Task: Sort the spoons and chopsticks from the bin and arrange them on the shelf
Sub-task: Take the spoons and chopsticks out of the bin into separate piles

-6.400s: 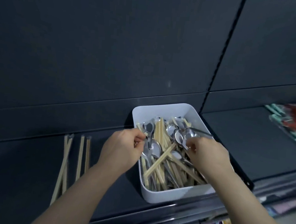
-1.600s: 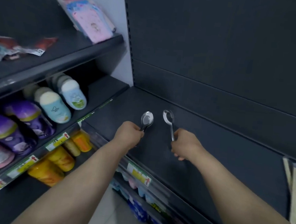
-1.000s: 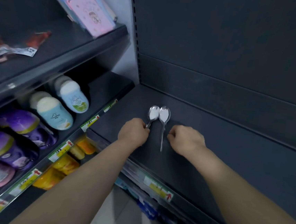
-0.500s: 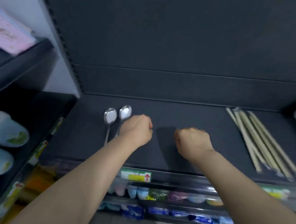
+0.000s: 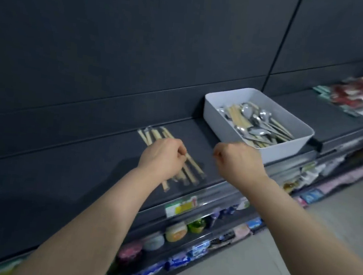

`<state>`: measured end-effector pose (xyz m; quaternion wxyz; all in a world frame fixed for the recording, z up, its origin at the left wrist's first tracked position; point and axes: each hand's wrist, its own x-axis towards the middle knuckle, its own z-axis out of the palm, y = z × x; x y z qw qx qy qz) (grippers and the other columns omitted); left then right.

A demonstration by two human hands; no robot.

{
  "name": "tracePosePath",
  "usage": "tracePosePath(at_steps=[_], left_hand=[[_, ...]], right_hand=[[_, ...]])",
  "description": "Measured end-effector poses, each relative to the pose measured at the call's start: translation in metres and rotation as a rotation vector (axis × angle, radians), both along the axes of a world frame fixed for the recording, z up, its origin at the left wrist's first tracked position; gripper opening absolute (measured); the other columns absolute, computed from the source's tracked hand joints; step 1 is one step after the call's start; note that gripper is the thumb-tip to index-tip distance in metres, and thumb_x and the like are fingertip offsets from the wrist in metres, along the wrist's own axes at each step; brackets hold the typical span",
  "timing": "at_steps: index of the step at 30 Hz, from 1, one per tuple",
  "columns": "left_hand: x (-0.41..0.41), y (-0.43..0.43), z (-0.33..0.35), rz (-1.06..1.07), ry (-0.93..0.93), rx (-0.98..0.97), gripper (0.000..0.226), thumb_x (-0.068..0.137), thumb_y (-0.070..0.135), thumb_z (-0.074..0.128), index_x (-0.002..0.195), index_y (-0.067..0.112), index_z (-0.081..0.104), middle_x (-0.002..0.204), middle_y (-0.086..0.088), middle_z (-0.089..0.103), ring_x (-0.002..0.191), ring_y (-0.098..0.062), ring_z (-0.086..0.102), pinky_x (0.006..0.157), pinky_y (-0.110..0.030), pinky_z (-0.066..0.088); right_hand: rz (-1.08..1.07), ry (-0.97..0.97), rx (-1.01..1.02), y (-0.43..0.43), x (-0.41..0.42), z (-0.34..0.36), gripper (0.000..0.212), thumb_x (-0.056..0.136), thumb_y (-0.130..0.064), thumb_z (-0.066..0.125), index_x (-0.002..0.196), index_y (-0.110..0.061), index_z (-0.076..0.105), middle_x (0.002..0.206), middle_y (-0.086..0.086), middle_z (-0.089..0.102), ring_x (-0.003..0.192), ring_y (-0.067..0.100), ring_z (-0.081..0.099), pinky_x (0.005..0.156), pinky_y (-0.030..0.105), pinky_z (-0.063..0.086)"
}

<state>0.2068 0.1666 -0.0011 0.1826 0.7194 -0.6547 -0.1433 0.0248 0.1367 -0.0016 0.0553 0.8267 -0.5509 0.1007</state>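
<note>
Left hand hovers curled and empty over the chopsticks laid on the shelf, right hand fisted, empty, near the white bin.

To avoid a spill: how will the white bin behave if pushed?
The white bin looks rigid, probably sliding whole. The metal spoons inside likely make it heavy. It sits near the shelf edge and might tip off.

Dark back panels are shown above stocked lower racks; a pale floor is seen at right.
</note>
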Motion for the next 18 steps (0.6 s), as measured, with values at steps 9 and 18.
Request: tracePosePath(at_steps=[9,18], left_hand=[[-0.149,-0.104,0.012,-0.001,0.048,-0.034,0.017,0.089,0.025,0.056,0.099,0.03,0.069,0.09,0.013,0.067,0.091,-0.016,0.063,0.075,-0.034,0.054],[-0.176,-0.182,0.011,-0.023,-0.118,-0.011,0.022,0.093,0.026,0.054,0.111,0.028,0.067,0.109,0.007,0.067,0.101,-0.018,0.061,0.075,-0.031,0.05]], right_hand=[[-0.134,-0.052,-0.021,-0.097,-0.163,-0.007,0.025,0.087,-0.017,0.047,0.093,-0.027,0.069,0.085,-0.002,0.067,0.086,0.022,0.06,0.057,0.028,0.044],[-0.148,-0.024,0.061,-0.192,-0.181,-0.007,0.026,0.083,-0.008,0.054,0.095,-0.024,0.07,0.088,0.001,0.067,0.086,0.025,0.061,0.059,0.027,0.042]])
